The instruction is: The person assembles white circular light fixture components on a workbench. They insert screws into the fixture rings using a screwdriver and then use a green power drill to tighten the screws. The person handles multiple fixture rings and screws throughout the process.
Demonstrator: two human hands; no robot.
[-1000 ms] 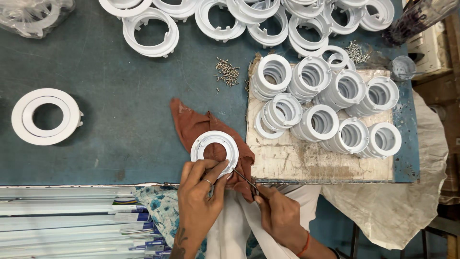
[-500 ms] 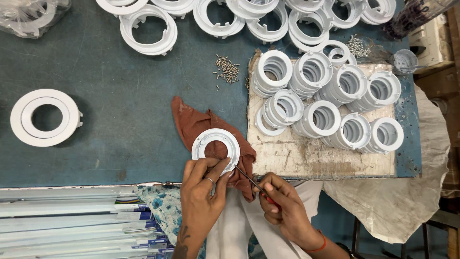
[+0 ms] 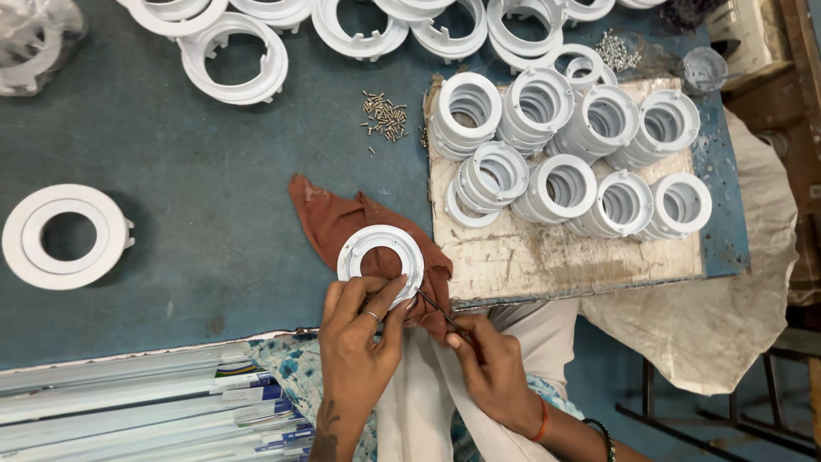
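Left hand point(image 3: 359, 329) fingers pinching one white ring point(image 3: 381, 261) on one rust cloth point(image 3: 342, 222), right hand point(image 3: 487, 368) fingers closed round one thin screwdriver point(image 3: 440, 315), nine ring stacks point(image 3: 564, 141) on one board point(image 3: 547, 257)

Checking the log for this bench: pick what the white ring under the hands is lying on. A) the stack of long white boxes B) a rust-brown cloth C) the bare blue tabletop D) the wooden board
B: the white ring rests on the rust-brown cloth, beside the wooden board.

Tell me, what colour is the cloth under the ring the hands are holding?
The cloth is rusty reddish-brown. The head view shows it best, under the white ring.
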